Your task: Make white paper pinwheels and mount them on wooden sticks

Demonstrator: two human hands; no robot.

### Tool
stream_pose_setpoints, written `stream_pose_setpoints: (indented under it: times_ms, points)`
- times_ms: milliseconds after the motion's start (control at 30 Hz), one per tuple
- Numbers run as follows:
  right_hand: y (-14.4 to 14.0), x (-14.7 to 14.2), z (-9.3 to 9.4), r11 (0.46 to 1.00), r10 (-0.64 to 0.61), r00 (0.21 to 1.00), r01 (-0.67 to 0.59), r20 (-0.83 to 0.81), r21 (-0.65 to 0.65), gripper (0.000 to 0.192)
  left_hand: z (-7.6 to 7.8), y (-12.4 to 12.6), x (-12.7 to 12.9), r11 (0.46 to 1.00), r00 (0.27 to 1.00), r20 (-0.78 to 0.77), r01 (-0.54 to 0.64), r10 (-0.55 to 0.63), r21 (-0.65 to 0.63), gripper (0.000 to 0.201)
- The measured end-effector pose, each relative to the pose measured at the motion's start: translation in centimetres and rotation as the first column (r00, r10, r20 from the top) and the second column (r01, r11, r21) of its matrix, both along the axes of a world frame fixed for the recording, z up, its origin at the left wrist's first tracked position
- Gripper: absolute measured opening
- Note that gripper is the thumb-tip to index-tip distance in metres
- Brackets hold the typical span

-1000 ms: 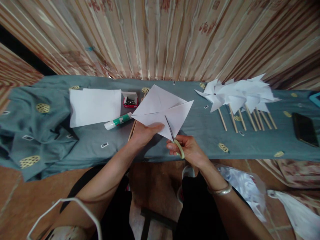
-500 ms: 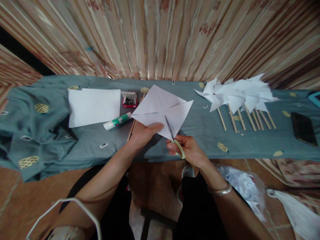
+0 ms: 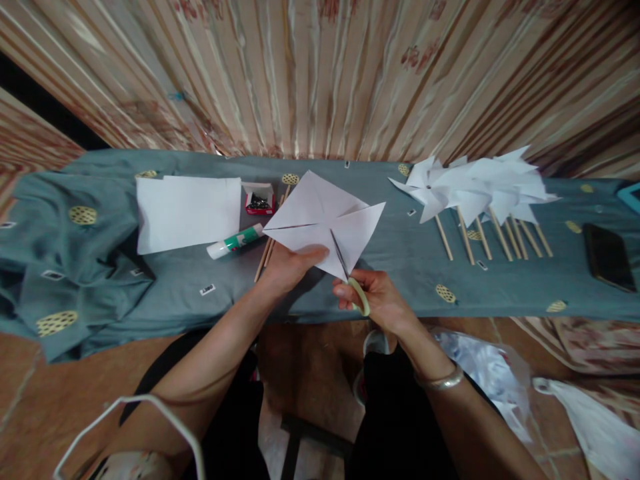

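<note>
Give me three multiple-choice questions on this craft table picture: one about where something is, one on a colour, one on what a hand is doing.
1. Where does the glue stick lie?
A. Beside the paper sheet
B. On the phone
C. On the floor

2. What colour is the pin box?
A. Blue
B. Red
C. Yellow

3. What does the right hand hold?
A. Nothing
B. A wooden stick
C. Scissors

Key: 1 A, it lies at the sheet's lower right corner; 2 B, red walls; 3 C, blades in the cut paper square that the left hand holds.

The person is wearing black clothing (image 3: 400, 413). Both forearms are showing bare. A silver bangle (image 3: 443, 381) is circling the right wrist.
</note>
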State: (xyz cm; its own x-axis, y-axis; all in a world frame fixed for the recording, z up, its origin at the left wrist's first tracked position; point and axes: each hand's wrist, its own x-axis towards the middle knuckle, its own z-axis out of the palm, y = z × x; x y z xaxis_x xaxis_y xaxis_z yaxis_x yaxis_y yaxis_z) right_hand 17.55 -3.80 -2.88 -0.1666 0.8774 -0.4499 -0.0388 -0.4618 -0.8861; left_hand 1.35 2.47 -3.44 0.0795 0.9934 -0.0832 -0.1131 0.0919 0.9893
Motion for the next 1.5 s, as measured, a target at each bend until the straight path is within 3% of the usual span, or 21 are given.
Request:
stream_pose_setpoints:
  times_ms: [467, 633, 700, 767, 867, 967, 1067, 1233, 1367, 1500]
  points:
    - [-0.7, 0.4, 1.3, 0.995, 0.100, 0.992, -0.099, 0.080, -0.009, 0.056, 0.2, -0.1, -0.2, 1.000, 0.998, 0.055, 0.009, -0.010, 0.020, 0.032]
    - [-1.8, 2.8, 1.6, 0.979, 0.191, 0.947, -0.202, 0.259, 0.016, 0.053, 1.1, 0.0, -0.5, 1.000, 0.988, 0.154, -0.019, 0.018, 0.005, 0.047]
    - [-2.2, 4.1, 1.7, 0.965, 0.211, 0.884, -0.257, 0.417, 0.056, 0.049, 1.3, 0.0, -0.6, 1.000, 0.979, 0.201, -0.021, 0.022, -0.006, 0.057]
    - [-2.5, 5.4, 1.7, 0.951, 0.167, 0.772, -0.290, 0.613, 0.106, 0.046, 1.4, 0.0, -0.7, 1.000, 0.978, 0.209, -0.012, 0.015, -0.019, 0.060]
    - [-2.6, 7.0, 1.6, 0.949, -0.026, 0.502, -0.260, 0.865, 0.180, 0.049, 1.1, -0.2, -0.8, 0.999, 0.985, 0.168, -0.034, 0.040, -0.038, 0.046]
    - [-2.6, 8.0, 1.3, 0.938, -0.195, 0.218, -0.245, 0.956, 0.247, 0.053, 0.6, -0.6, -0.7, 0.996, 0.990, 0.122, -0.061, 0.068, -0.065, 0.038]
    - [-2.5, 8.3, 0.8, 0.914, -0.273, 0.060, -0.294, 0.960, 0.279, 0.054, 0.1, -1.1, -0.3, 0.994, 0.994, 0.103, -0.036, 0.047, -0.099, 0.041]
    - [-1.9, 8.3, 0.2, 0.911, -0.262, -0.030, -0.337, 0.965, 0.237, 0.044, -0.6, -1.8, 0.7, 0.993, 0.998, 0.010, 0.070, -0.070, -0.097, 0.027]
    - [-1.4, 8.8, 0.3, 0.897, -0.300, -0.018, -0.347, 0.954, 0.275, 0.037, -1.1, -1.9, 0.9, 0.984, 0.984, -0.074, 0.159, -0.164, -0.077, 0.020]
    - [-1.0, 9.4, 0.3, 0.905, -0.314, 0.013, -0.299, 0.949, 0.303, 0.036, -1.3, -1.9, 0.6, 0.970, 0.965, -0.103, 0.238, -0.242, -0.050, 0.026]
